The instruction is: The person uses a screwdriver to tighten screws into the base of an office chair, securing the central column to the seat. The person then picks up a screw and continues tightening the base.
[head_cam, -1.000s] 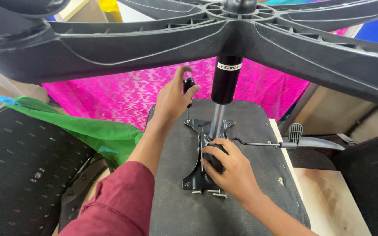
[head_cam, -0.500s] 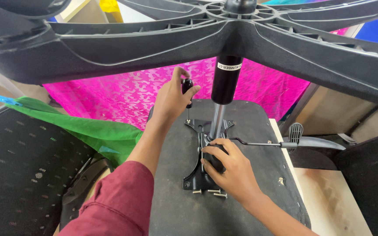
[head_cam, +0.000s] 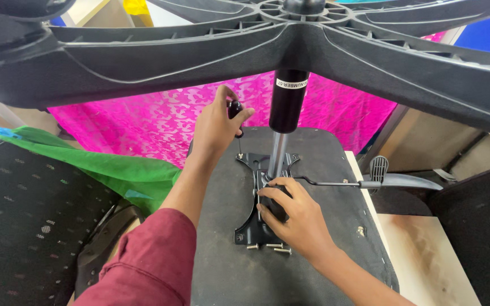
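Black seat underside, both my hands on the chair mechanism.

Green cloth (head_cam: 114, 170) lies off the seat's left edge. My left hand (head_cam: 216, 127) is clenched around a screwdriver handle (head_cam: 235, 109), its thin shaft standing on the mounting plate (head_cam: 256, 198) near the far-left corner of that plate. My right hand (head_cam: 296, 218) presses down on the plate's middle, fingers curled over it beside the gas cylinder (head_cam: 286, 107). Loose screws (head_cam: 267, 247) lie at the plate's near edge. I judge the tip could slip off the screw head if tilted, or the screws could roll away. A lever (head_cam: 381, 182) juts past the right edge.
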